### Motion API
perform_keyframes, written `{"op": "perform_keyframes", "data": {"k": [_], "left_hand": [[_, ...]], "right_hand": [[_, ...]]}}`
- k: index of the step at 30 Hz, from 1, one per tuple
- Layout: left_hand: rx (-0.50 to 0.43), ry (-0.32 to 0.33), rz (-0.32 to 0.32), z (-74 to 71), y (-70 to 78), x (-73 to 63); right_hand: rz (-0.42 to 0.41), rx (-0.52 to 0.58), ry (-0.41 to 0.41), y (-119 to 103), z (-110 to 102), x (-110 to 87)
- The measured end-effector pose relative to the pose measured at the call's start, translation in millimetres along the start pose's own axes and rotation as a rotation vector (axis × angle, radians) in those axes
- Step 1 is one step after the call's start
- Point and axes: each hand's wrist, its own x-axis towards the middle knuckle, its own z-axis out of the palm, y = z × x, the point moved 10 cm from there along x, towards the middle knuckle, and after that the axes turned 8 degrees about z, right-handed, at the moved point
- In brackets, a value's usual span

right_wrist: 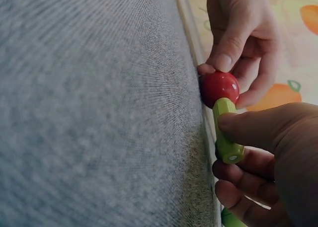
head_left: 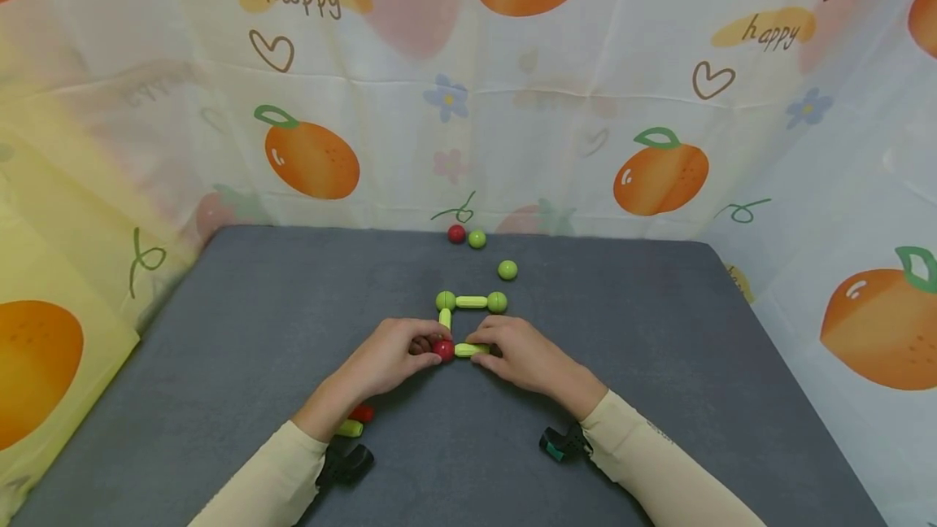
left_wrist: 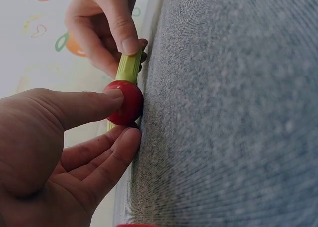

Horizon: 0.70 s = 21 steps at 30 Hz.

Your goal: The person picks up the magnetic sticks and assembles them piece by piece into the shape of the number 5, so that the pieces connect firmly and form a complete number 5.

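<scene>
Near the middle of the table, my left hand (head_left: pixel 388 356) pinches a red ball (head_left: pixel 443 350) between thumb and fingers. My right hand (head_left: pixel 523 354) holds a short light-green rod (head_left: pixel 467 350) by thumb and fingertips. In the right wrist view, one end of that rod (right_wrist: pixel 229 145) meets the red ball (right_wrist: pixel 220 87), while its free end shows a small pale disc. Another green rod (head_left: pixel 445 318) runs from the red ball to a green corner ball (head_left: pixel 446 301). From there a third rod (head_left: pixel 472 302) reaches a second green ball (head_left: pixel 497 302), forming an open-sided shape.
Loose at the back are a red ball (head_left: pixel 456 233) and two green balls, one at the edge (head_left: pixel 477 239), one nearer (head_left: pixel 507 270). A red piece (head_left: pixel 362 413) and a green rod (head_left: pixel 350 429) lie partly hidden by my left forearm. A printed curtain (head_left: pixel 395 145) stands behind the grey table (head_left: pixel 293 291).
</scene>
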Motion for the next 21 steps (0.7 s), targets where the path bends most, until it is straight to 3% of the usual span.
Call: {"op": "perform_keyframes", "data": {"k": [17, 21], "left_hand": [[-0.02, 0.011, -0.006, -1.0, -1.4, -1.7], [-0.005, 0.012, -0.008, -0.8, -1.5, -1.2]], "right_hand": [[-0.025, -0.011, 0.031, -0.6, -0.5, 1.2], [0.007, 0.035, 0.045, 6.6, -11.2, 1.4]]}}
